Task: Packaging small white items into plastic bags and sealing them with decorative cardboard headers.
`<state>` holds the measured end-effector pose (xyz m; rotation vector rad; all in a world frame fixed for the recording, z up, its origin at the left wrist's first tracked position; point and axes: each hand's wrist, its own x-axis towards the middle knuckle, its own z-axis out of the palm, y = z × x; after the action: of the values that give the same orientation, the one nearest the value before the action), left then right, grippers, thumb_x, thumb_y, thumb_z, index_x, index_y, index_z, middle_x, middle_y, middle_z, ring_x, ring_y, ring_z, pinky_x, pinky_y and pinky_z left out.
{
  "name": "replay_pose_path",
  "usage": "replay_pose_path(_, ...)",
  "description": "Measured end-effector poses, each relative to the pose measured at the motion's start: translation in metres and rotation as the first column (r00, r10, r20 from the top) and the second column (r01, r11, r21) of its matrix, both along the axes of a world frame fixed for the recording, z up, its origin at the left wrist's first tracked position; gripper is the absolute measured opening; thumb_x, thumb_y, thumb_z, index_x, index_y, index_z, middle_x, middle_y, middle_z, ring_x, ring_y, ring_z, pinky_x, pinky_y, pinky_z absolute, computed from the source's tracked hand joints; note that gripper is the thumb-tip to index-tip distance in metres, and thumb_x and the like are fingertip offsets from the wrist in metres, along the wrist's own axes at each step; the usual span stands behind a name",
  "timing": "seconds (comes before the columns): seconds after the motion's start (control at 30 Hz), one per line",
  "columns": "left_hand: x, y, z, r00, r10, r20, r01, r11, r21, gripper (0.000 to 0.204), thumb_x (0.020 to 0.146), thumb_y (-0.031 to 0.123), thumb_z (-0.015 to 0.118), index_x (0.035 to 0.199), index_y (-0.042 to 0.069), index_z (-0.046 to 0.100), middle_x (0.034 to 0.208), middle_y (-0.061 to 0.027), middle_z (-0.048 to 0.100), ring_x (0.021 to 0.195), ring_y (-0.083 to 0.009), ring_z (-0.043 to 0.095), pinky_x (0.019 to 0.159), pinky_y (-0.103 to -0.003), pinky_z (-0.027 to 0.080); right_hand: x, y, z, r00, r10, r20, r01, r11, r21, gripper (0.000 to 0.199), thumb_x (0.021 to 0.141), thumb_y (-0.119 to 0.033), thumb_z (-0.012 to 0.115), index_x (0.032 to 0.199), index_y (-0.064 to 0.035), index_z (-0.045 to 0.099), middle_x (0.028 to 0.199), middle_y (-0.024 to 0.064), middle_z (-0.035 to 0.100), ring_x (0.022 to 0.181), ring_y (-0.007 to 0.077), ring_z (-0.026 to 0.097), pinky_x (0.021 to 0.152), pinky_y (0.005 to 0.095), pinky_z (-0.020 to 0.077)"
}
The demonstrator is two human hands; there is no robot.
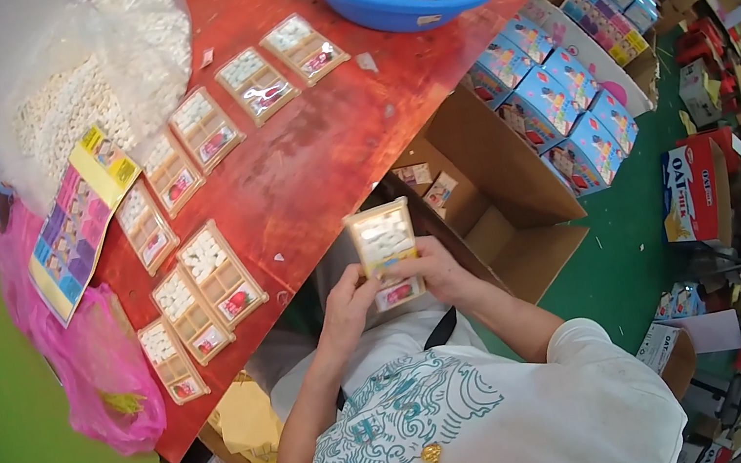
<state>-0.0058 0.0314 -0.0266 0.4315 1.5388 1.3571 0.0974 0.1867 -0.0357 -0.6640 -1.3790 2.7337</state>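
Over my lap, off the table's edge, a small tan compartment tray [384,229] is held in both hands. Small white pieces fill its upper part, and a pink-and-white sachet shows at its lower end. My left hand [349,310] grips the tray's left side, fingers closed. On the opposite side my right hand [441,275] is closed on it too. A narrow yellow strip crosses the tray between my hands; I cannot tell whether it is loose or attached. On the red table [319,161], several similar trays [218,266] lie in a bent row, with white pieces and red-and-white sachets.
A blue basin [411,11] heaped with sachets stands at the far edge. Plastic bags of white pieces [70,101] lie far left, beside a colourful printed card sheet [78,229] and a pink bag [104,378]. An open carton [510,207] and stacked blue boxes [558,114] stand right.
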Motion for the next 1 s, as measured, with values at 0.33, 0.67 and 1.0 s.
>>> replay_pose_path(0.33, 0.001, -0.027, 0.046, 0.594, 0.218, -0.775, -0.089, 0.975, 0.206, 0.036, 0.08, 0.005, 0.059, 0.116, 0.001, 0.055, 0.111, -0.0178, 0.056, 0.098, -0.032, 0.057, 0.086, -0.034, 0.046, 0.091, 0.161, -0.147, 0.63, -0.731, 0.262, 0.734, 0.671, 0.107, 0.036, 0.087, -0.003, 0.055, 0.122, 0.0015, 0.05, 0.11, 0.0115, 0.061, 0.097, 0.0254, 0.063, 0.083, 0.0395, 0.054)
replay_pose_path(0.67, -0.036, -0.059, 0.023, 0.103, -0.088, -0.991, -0.462, 0.878, -0.126, 0.056, 0.079, 0.022, 0.064, 0.129, 0.001, 0.048, 0.138, -0.0238, 0.038, 0.13, -0.0412, 0.033, 0.104, -0.058, 0.022, 0.186, 0.182, -0.255, 0.373, -0.717, 0.589, 0.663, 0.65, 0.371, 0.034, 0.089, -0.026, 0.058, 0.112, -0.0013, 0.06, 0.106, 0.0139, 0.064, 0.093, 0.0296, 0.062, 0.081, 0.0464, 0.0484)
replay_pose_path(1.0, -0.031, -0.022, 0.02, 0.238, -0.098, -0.966, -0.343, 0.922, -0.178, 0.062, 0.082, 0.027, 0.062, 0.136, 0.005, 0.041, 0.146, -0.0234, 0.028, 0.136, -0.0432, 0.022, 0.107, -0.06, 0.018, 0.016, 0.114, -0.068, 0.767, -0.574, -0.286, 0.232, -0.168, 0.958, 0.044, 0.088, -0.012, 0.056, 0.129, 0.0005, 0.049, 0.139, 0.0212, 0.04, 0.127, 0.0349, 0.039, 0.105, 0.0421, 0.0319)
